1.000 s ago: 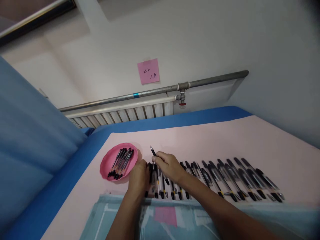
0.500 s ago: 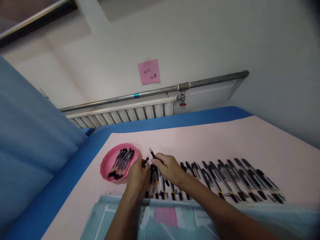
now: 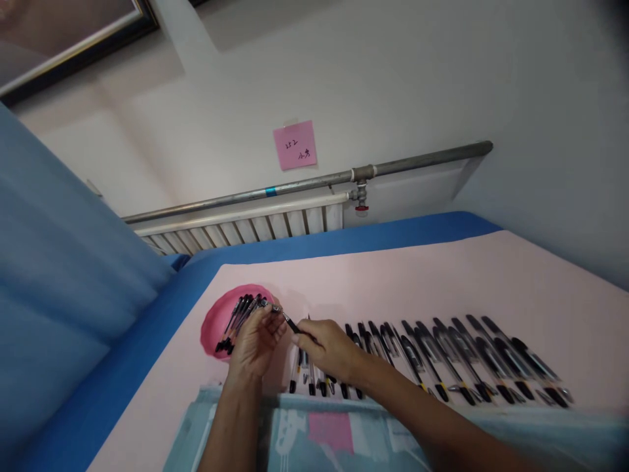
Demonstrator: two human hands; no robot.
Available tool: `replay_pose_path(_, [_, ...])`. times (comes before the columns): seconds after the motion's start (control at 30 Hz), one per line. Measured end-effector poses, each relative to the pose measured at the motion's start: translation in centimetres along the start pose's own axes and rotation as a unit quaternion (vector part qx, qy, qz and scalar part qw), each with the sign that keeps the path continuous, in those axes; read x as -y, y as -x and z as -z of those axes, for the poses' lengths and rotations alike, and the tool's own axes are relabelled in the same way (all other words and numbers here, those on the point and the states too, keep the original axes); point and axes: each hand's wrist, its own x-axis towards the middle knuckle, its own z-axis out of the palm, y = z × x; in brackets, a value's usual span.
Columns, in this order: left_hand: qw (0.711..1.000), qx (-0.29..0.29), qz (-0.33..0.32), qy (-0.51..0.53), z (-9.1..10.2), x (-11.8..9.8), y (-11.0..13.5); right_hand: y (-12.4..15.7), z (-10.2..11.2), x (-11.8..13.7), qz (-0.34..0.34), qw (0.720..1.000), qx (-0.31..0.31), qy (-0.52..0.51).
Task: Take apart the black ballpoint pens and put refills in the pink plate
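My left hand (image 3: 258, 341) is turned palm up beside the pink dish, its thumb and fingertips closed on a small dark pen cap (image 3: 275, 308). In my right hand (image 3: 327, 347) is a black pen (image 3: 291, 323), its bare metal tip pointing up and left. That tip is right by the cap; whether they touch I cannot tell. Several capped pens (image 3: 240, 314) lie bundled in the pink dish (image 3: 209, 328), partly covered by my left hand. Rows of pen parts, black caps and clear barrels (image 3: 445, 354), spread to the right, some beneath my right forearm.
A pale pink sheet (image 3: 383, 282) covers the blue tabletop (image 3: 393, 227). Light blue cloth (image 3: 246, 426) lies along the near edge. Blue fabric (image 3: 59, 249) hangs at the left. Behind the table are a radiator (image 3: 255, 226) and a pipe with a red valve (image 3: 362, 208).
My left hand has moved up and left with the cap and rolled palm up. My right hand has tilted the pen so its tip meets the cap area. The view has shifted slightly.
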Motion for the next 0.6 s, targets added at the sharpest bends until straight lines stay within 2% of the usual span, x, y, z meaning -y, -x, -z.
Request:
replay_pose_path(0.1, [1.000,0.007,-0.009,-0.010,0.0,0.0,0.2,0.0,0.0,-0.1,-0.004,1.000,0.003,0.000])
replay_pose_path(0.23, [0.997,0.043,-0.030,-0.056,-0.2,0.3,0.4,-0.1,0.1,-0.1,-0.020,0.999,0.008,-0.028])
replay_pose_path(0.37, [0.993,0.050,-0.055,-0.090,-0.8,0.9,0.6,-0.3,-0.1,0.1,-0.076,0.992,-0.030,-0.098])
replay_pose_path(0.53, [0.991,0.076,-0.016,-0.113,-1.2,1.9,0.8,-0.6,-0.2,0.0,-0.142,0.969,-0.079,-0.187])
replay_pose_path(0.6, [0.992,0.073,0.003,-0.101,-1.1,2.0,0.7,-0.7,0.2,0.1,-0.157,0.962,-0.079,-0.209])
